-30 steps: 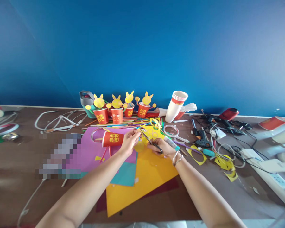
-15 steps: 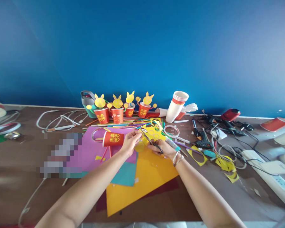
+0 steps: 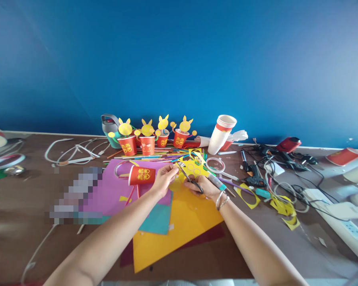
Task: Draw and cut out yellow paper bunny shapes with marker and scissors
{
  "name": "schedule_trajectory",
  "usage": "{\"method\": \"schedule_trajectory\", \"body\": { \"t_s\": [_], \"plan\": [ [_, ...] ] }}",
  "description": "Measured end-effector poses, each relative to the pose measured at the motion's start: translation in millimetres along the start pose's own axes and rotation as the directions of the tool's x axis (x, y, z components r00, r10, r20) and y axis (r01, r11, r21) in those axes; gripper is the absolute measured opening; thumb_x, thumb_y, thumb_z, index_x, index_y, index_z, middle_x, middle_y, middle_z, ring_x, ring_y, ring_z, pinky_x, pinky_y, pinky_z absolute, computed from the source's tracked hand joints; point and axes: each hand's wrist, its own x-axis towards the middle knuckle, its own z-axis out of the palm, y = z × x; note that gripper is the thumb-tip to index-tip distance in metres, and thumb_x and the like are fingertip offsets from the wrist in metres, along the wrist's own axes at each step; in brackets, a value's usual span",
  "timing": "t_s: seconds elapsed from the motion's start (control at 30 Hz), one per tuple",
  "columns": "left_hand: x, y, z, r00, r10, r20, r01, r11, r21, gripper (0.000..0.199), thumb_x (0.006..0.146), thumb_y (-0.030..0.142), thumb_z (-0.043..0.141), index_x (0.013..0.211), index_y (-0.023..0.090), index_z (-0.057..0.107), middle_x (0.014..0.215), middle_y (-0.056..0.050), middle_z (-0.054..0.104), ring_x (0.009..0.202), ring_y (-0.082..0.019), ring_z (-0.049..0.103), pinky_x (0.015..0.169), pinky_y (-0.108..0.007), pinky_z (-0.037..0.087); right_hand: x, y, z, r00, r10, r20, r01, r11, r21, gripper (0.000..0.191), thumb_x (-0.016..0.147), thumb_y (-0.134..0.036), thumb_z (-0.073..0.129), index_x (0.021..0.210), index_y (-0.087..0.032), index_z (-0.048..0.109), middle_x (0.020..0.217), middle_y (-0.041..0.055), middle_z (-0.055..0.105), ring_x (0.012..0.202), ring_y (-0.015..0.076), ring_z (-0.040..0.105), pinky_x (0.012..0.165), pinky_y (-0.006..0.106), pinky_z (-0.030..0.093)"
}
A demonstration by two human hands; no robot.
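My right hand (image 3: 205, 187) grips black-handled scissors (image 3: 199, 186), their metal blades angled up and left toward my other hand. The fingertips of my left hand (image 3: 164, 180) are pinched together right at the blade tips. Whatever small piece they hold is too tiny to make out. Beneath both hands lies a yellow sheet (image 3: 198, 169) with circles on it, and a loose yellow disc (image 3: 176, 184) shows between them. A red paper cup (image 3: 142, 175) with gold characters rests on its side just left of my left hand, red strips sticking out below it.
Purple paper (image 3: 113, 186) and orange paper (image 3: 179, 234) cover the table's middle. Several red cups with yellow rabbit-like figures (image 3: 148, 145) stand behind, near a stack of white cups (image 3: 219, 137). On the right are a glue gun (image 3: 255, 178), tangled cables and a power strip (image 3: 343, 222).
My right hand and the scissors have shifted very slightly left. My left hand keeps its pinch at the blade tips, and the things on the table stay in place.
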Motion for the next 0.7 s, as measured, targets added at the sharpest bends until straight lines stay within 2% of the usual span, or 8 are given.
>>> {"method": "schedule_trajectory", "body": {
  "t_s": [0.47, 0.7],
  "plan": [
    [-0.7, 3.3, 0.6, 1.000, -0.003, 0.022, 0.003, 1.000, 0.008, 0.031, 0.061, 0.037, 0.075, 0.061, 0.013, 0.055, 0.048, 0.006, 0.045, 0.037, 0.000, 0.023, 0.041, -0.021, 0.010, 0.2, 1.3, -3.5, 1.000, -0.016, 0.022, 0.015, 1.000, 0.025, 0.027, 0.067, -0.039, 0.069, 0.075, -0.016, 0.056, 0.041, -0.0082, 0.040, 0.036, 0.0057, 0.031, 0.036, 0.020, 0.020],
    [0.4, 3.6, -1.0, 0.999, 0.002, 0.046, -0.002, 1.000, -0.002, 0.029, 0.062, 0.034, 0.075, 0.061, 0.013, 0.055, 0.053, 0.004, 0.051, 0.038, 0.001, 0.024, 0.041, -0.020, 0.010, -1.7, 1.2, -6.0, 0.998, 0.056, 0.023, -0.056, 0.998, -0.009, 0.024, 0.069, -0.038, 0.068, 0.075, -0.018, 0.055, 0.041, -0.0082, 0.040, 0.035, 0.0061, 0.029, 0.034, 0.020, 0.020]
  ]
}}
